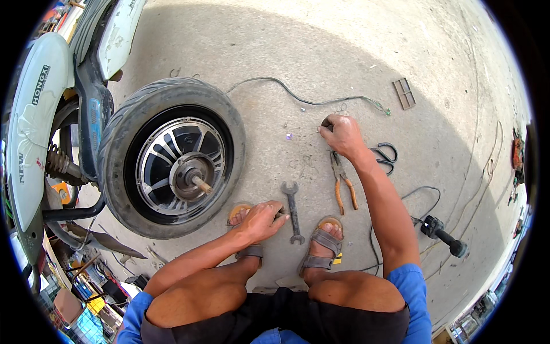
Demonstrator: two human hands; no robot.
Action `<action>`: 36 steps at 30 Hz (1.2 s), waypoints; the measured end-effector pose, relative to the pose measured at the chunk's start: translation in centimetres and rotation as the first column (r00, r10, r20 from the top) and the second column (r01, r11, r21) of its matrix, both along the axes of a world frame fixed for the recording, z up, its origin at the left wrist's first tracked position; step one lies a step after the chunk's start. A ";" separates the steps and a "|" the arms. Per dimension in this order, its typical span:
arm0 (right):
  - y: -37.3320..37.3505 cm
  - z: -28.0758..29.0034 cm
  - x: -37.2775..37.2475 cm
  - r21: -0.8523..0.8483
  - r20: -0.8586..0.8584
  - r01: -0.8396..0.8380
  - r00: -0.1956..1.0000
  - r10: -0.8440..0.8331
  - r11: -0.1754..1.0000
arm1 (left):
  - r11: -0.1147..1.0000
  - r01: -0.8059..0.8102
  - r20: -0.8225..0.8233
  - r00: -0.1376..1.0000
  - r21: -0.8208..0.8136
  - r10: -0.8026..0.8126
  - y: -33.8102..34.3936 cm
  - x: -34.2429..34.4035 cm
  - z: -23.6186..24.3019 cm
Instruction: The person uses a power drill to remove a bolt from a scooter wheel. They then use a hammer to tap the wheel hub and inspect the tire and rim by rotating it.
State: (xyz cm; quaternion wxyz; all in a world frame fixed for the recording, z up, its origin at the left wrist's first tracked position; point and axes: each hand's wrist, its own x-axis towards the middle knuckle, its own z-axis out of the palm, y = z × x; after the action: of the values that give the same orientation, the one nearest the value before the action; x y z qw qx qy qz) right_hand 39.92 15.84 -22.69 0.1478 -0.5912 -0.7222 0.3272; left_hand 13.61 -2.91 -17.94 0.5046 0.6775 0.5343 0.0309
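My right hand (pixel 342 136) is closed over the ground, with thumb and fingers drawn together near the bared end of a dark cable (pixel 321 104). Whatever is in that grip, if anything, is hidden. Just below it lie pliers (pixel 339 178) with orange handles, and black-handled scissors (pixel 387 156) are partly behind my forearm. Above my left foot, my left hand (pixel 263 221) has its fingers curled in, and I cannot make out what they hold. A double open-ended wrench (pixel 293 212) lies beside it. To the left stands a hub-motor wheel (pixel 183 157) with tyre and protruding axle.
A white and black scooter (pixel 43 132) fills the left edge. A small rusty metal frame (pixel 404 94) lies far right. A handlebar grip (pixel 444 236) with its cable rests right of my forearm. Thin wires (pixel 491 166) trail along the right. Assorted items crowd the lower left.
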 end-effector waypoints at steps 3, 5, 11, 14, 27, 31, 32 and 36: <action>-0.4 -1.9 -0.1 0.089 0.045 -0.093 0.995 0.089 0.992 | 1.000 0.001 0.015 1.000 0.003 -0.001 -0.1 -0.2 -0.4; -0.5 -2.1 -0.4 0.107 0.059 -0.125 0.991 0.119 0.986 | 1.000 -0.002 0.014 1.000 -0.003 0.002 0.0 -0.4 -0.3; -0.8 -2.1 -1.3 0.077 0.128 -0.099 0.988 0.089 0.992 | 1.000 0.006 0.009 1.000 -0.006 -0.006 0.1 -0.7 0.2; -0.3 -1.6 -1.9 -0.152 -0.136 0.077 0.986 -0.098 0.985 | 1.000 0.007 0.006 1.000 -0.002 -0.007 0.0 -0.9 0.1; 1.7 -0.9 -8.5 0.010 -0.013 -0.087 0.996 0.087 0.996 | 1.000 -0.011 0.020 1.000 0.012 0.011 -0.3 -1.4 -0.4; 1.2 -1.3 -9.7 0.070 0.134 -0.125 0.984 0.115 0.990 | 1.000 -0.020 0.020 1.000 -0.006 0.020 0.0 -1.5 -0.2; 1.1 -1.6 -9.7 0.096 0.134 -0.130 0.984 0.116 0.987 | 1.000 -0.020 0.019 1.000 -0.003 0.020 0.1 -1.4 0.0; 1.1 -2.1 -10.3 0.035 0.136 -0.124 0.984 0.118 0.992 | 1.000 -0.010 -0.006 1.000 -0.016 0.010 0.4 -1.4 0.2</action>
State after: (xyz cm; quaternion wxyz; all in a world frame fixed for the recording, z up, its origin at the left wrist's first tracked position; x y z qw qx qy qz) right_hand 29.63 16.90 -24.76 0.0916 -0.5633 -0.7720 0.2798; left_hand 12.26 -2.48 -17.77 0.5080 0.6708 0.5396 0.0271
